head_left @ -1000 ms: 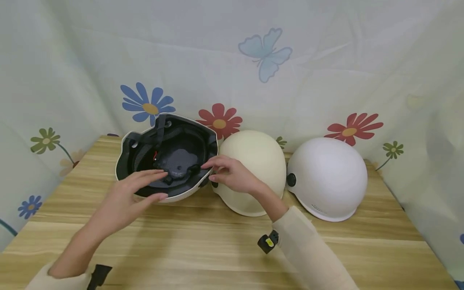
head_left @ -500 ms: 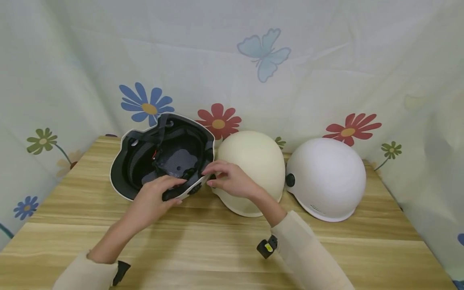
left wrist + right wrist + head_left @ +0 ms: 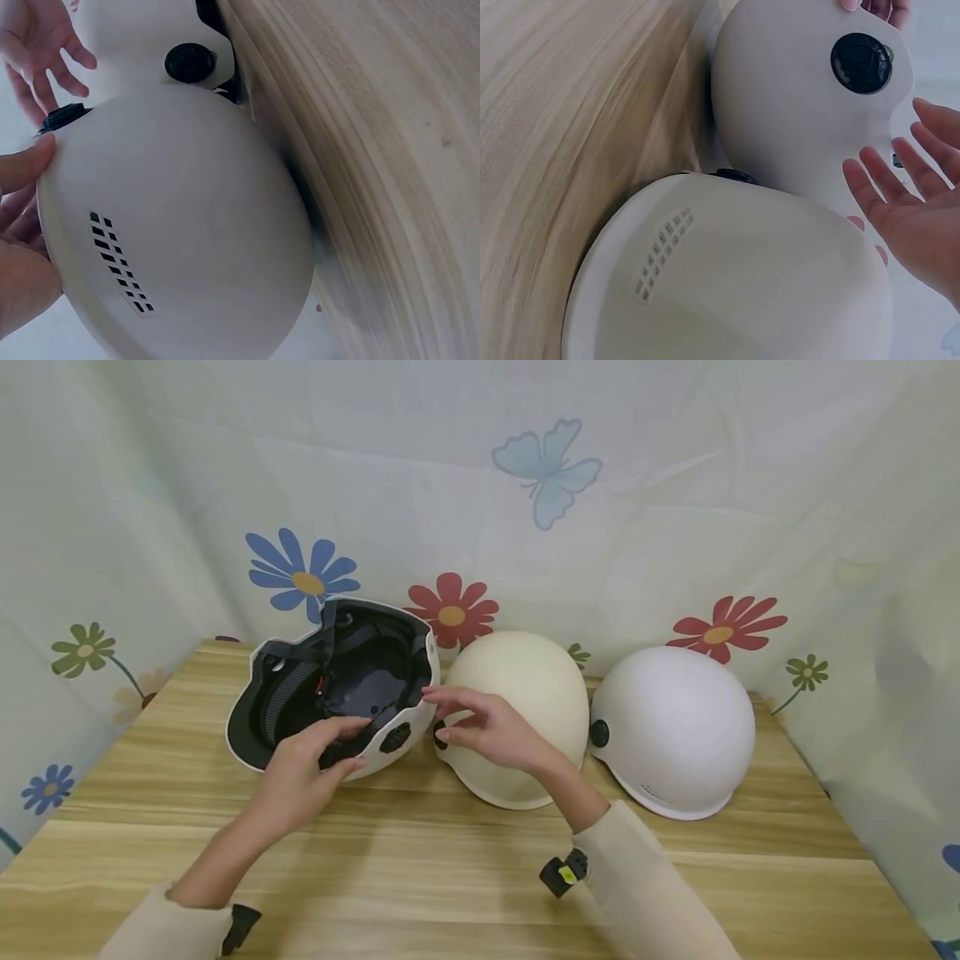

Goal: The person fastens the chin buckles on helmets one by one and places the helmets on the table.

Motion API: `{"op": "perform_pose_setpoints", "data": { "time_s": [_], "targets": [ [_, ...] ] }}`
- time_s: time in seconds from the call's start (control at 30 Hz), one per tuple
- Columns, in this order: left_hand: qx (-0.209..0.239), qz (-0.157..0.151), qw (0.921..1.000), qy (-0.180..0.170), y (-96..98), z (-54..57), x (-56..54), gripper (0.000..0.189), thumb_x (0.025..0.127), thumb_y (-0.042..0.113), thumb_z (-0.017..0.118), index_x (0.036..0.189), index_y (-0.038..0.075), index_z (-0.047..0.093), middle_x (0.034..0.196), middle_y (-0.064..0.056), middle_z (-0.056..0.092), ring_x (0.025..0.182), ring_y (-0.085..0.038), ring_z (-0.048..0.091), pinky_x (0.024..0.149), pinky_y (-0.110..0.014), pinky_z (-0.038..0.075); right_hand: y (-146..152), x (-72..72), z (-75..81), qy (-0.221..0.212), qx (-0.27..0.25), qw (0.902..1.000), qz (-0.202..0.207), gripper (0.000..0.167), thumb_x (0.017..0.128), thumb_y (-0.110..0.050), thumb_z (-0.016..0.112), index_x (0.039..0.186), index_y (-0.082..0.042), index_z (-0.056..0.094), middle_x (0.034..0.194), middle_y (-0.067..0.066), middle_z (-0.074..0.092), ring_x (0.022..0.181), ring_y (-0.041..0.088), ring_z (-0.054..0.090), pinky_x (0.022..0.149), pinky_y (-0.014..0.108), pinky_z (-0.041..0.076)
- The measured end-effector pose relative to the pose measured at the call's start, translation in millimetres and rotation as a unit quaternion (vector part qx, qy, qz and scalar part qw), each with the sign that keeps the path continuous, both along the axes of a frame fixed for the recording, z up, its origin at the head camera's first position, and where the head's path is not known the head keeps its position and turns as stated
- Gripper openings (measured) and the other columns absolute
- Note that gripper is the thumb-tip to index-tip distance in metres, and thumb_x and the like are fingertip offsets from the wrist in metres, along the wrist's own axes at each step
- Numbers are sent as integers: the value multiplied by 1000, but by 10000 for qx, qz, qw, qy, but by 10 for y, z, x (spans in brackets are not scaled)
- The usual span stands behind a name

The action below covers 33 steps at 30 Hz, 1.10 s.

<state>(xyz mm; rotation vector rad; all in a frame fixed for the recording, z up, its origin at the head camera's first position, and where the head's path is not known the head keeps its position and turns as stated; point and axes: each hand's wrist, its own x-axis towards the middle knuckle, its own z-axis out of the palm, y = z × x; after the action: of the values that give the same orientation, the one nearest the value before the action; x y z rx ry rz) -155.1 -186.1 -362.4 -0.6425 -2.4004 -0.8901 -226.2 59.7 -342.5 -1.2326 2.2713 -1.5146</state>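
At the left of the head view, a white helmet (image 3: 386,762) lies upturned, its black lining and strap showing. A round black knob (image 3: 395,737) is on its near side. My left hand (image 3: 292,777) grips the near rim, thumb outside and fingers over the lining; the left wrist view shows this grip beside the shell's vent slots (image 3: 120,262). My right hand (image 3: 491,731) hovers at the helmet's right edge with fingers spread, in front of a cream helmet (image 3: 532,693). In the right wrist view the right palm (image 3: 922,232) faces the upturned shell, holding nothing.
A second white helmet (image 3: 675,735) stands dome up at the right, close beside the cream one. All three sit toward the back of a wooden table (image 3: 420,877). A flower-printed curtain (image 3: 637,543) hangs behind and on both sides.
My left hand moved right along the rim and took hold of it. The upturned helmet has shifted slightly left and turned, bringing its side knob into view. The right hand stayed nearly in place.
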Motion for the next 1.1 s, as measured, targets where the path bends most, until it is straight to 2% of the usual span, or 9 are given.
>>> {"op": "perform_pose_setpoints", "data": {
  "time_s": [0.23,0.43,0.63,0.77,0.9,0.97,1.0,1.03,1.1],
  "targets": [
    [586,218,9980,135,-82,140,35,39,71,-6,73,107,-3,58,93,-11,63,82,-17,58,72,-6,40,62,2,22,-561,-60,9984,-84,46,85,2,60,129,6,45,129,20,48,109,36,51,85,29,48],
    [1372,311,9898,-239,-195,251,61,40,80,-4,66,117,-2,53,105,-14,60,91,2,53,75,-6,41,86,1,-21,-673,112,9975,-168,46,86,-2,61,129,2,46,122,16,52,107,33,52,88,30,45],
    [1975,394,9783,-484,-282,323,37,42,85,0,61,125,0,48,110,-8,58,96,-2,53,79,-9,43,71,3,-50,-740,149,9970,-157,45,87,-2,60,130,2,45,119,17,54,104,25,54,87,30,46],
    [2217,425,9718,-675,-358,350,35,42,86,1,60,127,2,47,108,6,58,96,-3,54,80,-10,43,62,-3,-66,-774,149,9968,-163,44,87,-1,59,129,5,45,119,18,53,105,29,53,87,29,45],
    [2540,367,9610,-1034,-441,385,33,43,88,6,60,129,10,47,107,11,59,96,-3,56,77,-10,43,64,3,-64,-810,133,9964,-214,44,87,-1,60,128,5,46,118,19,53,107,35,52,87,28,45],
    [2923,284,9481,-1215,-486,397,31,44,88,8,60,130,14,47,106,11,60,95,-3,57,75,-10,43,65,5,-64,-825,129,9963,-199,44,87,-1,59,128,6,45,119,19,53,107,36,51,87,28,45],
    [3224,170,9375,-1299,-509,399,26,45,88,8,60,130,15,47,106,10,60,95,-4,57,74,-11,43,65,6,-63,-829,130,9963,-188,44,87,-1,59,128,7,45,119,20,53,107,37,51,87,28,45],
    [3575,33,9241,-1351,-530,400,21,45,88,7,60,130,15,47,106,9,61,95,-5,57,74,-11,43,65,6,-64,-832,125,9963,-175,43,87,0,59,128,7,45,119,20,53,107,38,51,87,28,45],
    [4317,-287,8900,-1441,-568,398,9,46,87,5,60,130,15,47,105,5,62,95,-7,58,74,-13,44,65,6,-65,-816,121,9965,-166,42,87,0,59,127,7,46,119,20,53,107,38,51,87,28,45]
  ]
}}
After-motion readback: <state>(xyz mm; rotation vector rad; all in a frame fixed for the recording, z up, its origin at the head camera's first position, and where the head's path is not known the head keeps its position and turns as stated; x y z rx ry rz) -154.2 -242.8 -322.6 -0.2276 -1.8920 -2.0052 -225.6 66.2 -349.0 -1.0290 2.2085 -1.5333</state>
